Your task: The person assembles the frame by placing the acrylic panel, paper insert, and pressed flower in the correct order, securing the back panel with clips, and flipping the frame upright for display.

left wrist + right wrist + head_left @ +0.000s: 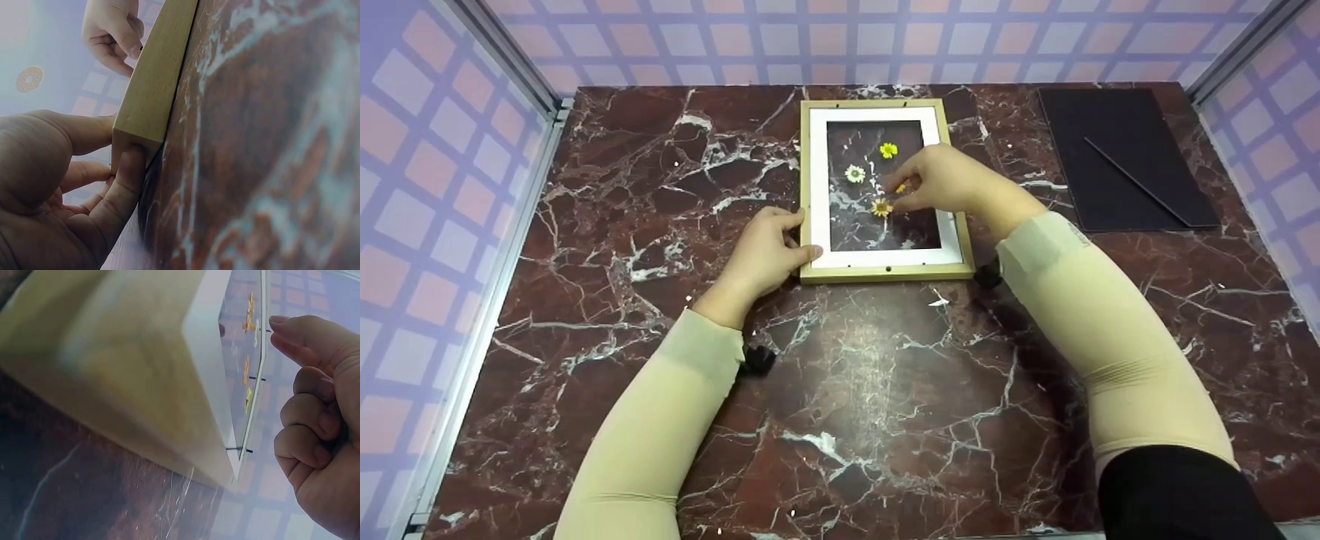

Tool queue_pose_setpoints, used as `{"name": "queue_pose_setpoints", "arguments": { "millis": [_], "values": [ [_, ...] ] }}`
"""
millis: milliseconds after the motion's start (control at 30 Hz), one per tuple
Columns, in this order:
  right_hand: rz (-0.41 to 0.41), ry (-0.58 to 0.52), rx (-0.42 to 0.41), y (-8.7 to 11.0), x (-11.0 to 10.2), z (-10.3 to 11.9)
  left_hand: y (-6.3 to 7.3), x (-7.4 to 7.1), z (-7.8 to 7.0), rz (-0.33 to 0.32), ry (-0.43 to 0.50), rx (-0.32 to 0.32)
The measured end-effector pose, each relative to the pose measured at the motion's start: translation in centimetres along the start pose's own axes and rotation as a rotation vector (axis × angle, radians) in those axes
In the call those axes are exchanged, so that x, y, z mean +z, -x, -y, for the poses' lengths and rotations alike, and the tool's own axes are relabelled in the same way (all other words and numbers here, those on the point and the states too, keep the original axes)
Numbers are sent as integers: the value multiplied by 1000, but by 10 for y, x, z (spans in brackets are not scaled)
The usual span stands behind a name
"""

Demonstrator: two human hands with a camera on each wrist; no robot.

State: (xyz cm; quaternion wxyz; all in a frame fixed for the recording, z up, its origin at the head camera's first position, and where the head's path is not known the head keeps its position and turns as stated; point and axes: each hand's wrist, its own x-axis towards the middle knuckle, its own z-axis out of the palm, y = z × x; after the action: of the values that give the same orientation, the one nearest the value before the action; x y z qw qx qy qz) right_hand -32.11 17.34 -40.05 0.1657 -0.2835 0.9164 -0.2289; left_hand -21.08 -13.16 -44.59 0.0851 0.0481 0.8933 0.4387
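The frame (847,274) lies on the tabletop, directly in the left grip (769,251), which pinches its left side close to the near corner, the thumb laid over the rail. The right grip (949,180) reaches across the frame's right rail, above the window, with an orange flower (901,187) close by the gap between thumb and forefinger. Its thumb and forefinger point forward and the other fingers are curled in; whether it touches or holds a flower cannot be told.

The frame is pale wood, taller than wide as seen from the person's side, with a white mat (847,260) round a clear window. Small dark tabs show along its edges. Besides the orange flower, the window displays a yellow flower (888,150) toward the far end, a white flower (854,174) toward the left, and a yellow-orange flower (880,208) just beside the right thumb.

The tabletop (885,420) is dark red, marbled with pale veins and glossy near its middle. At the far right lies a black board (1080,202), a thin dark rod (1132,178) slanting across it. Lavender walls (825,45) checked with pink and pale squares enclose three sides, with metal posts (502,56) at the corners.
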Motion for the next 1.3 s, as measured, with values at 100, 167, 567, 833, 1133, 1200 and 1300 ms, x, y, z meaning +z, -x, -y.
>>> {"name": "queue_pose_setpoints", "arguments": {
  "millis": [100, 167, 567, 833, 1133, 1200, 1300],
  "values": [
    [-17, -30, 25, 4, -4, -4, 0, -1, -1, -1, 2, -2],
    [-31, -56, 43, 7, -6, -6, -1, -1, -1, 1, 7, -9],
    [-146, -67, 28, 36, -6, -17, -1, -2, 0, -3, 13, -9],
    [-279, -157, 87, 70, -9, -39, 0, -1, -1, -3, 6, -1],
    [-413, -190, 173, 114, -16, -70, -1, 2, -1, 5, 1, 0],
    [-442, -237, 193, 119, -16, -75, -2, 1, -1, 5, -8, 6],
    [-472, -315, 213, 120, -14, -81, -1, 0, -1, -3, -13, 3]
  ]
}}
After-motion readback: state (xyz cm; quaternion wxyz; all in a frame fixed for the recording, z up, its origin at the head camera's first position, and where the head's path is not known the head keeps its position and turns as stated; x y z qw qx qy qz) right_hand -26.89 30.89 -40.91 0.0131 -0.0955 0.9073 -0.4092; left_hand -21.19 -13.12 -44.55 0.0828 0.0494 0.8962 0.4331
